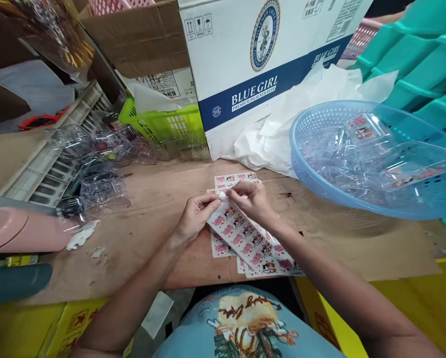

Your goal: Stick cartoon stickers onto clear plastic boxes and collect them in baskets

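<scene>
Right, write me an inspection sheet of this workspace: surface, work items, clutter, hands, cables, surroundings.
Surface: wooden tabletop, marked in places.
Work items: sticker sheets overlapping near the front edge, printed with cats and pink designs.
Clutter: clear plastic packaging piled at left; crumpled white paper before the carton.
Hands: left hand pinches the top sheet at its upper end; right hand is close beside, its grip unclear.
Cables: nothing seen.
Surroundings: blue basket of clear containers, green basket, teal bins.
</scene>
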`<state>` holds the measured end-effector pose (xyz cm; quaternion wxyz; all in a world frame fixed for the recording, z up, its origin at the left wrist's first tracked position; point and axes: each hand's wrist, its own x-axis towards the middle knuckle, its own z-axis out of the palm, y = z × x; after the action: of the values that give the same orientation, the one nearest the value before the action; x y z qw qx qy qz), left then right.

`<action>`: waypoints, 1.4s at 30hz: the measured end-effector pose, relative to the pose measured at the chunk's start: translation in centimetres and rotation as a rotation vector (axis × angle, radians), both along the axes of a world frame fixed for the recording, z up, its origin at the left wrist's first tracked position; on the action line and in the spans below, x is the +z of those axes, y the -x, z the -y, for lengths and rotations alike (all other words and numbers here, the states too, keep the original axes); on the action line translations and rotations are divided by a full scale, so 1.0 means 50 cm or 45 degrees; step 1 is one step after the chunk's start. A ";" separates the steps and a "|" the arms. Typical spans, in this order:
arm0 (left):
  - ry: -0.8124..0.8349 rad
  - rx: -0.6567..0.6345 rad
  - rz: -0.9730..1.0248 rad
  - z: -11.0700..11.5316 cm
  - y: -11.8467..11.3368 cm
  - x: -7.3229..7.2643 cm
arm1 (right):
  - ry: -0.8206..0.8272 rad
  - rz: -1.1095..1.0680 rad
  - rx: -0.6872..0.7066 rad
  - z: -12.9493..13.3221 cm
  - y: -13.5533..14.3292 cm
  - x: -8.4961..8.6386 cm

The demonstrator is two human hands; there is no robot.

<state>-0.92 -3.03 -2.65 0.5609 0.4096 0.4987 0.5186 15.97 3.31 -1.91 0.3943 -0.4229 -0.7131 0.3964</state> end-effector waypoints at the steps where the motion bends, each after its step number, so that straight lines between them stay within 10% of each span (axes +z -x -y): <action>1: 0.027 0.001 0.014 0.001 0.001 0.000 | 0.056 -0.045 -0.035 -0.007 -0.002 0.000; 8: 0.146 0.029 -0.032 -0.005 0.024 -0.010 | 0.106 -0.197 -0.181 -0.028 -0.026 0.016; 13: -0.177 0.322 -0.656 -0.010 0.024 -0.009 | -0.330 -0.193 -0.420 -0.029 -0.047 0.048; 18: -0.154 -0.168 -0.004 0.000 -0.034 0.027 | -0.976 0.329 -0.006 0.033 -0.024 0.051; 22: -0.025 -0.185 0.482 0.014 -0.045 0.030 | -0.637 0.148 0.035 0.052 -0.037 0.048; 29: -0.062 -0.170 0.457 0.046 -0.035 0.038 | 0.424 -0.175 0.293 -0.002 -0.058 0.088; 38: -0.067 -0.199 0.289 0.053 -0.029 0.051 | 0.367 -0.294 0.273 0.008 -0.022 0.081; 42: -0.202 -0.098 -0.158 0.083 0.006 0.025 | -0.050 -0.152 0.023 0.026 -0.054 0.101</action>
<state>-1.20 -7.18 -1.41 0.5142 0.5030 0.4735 0.5082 18.69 2.00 3.14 0.4407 -0.3843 -0.6999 0.4103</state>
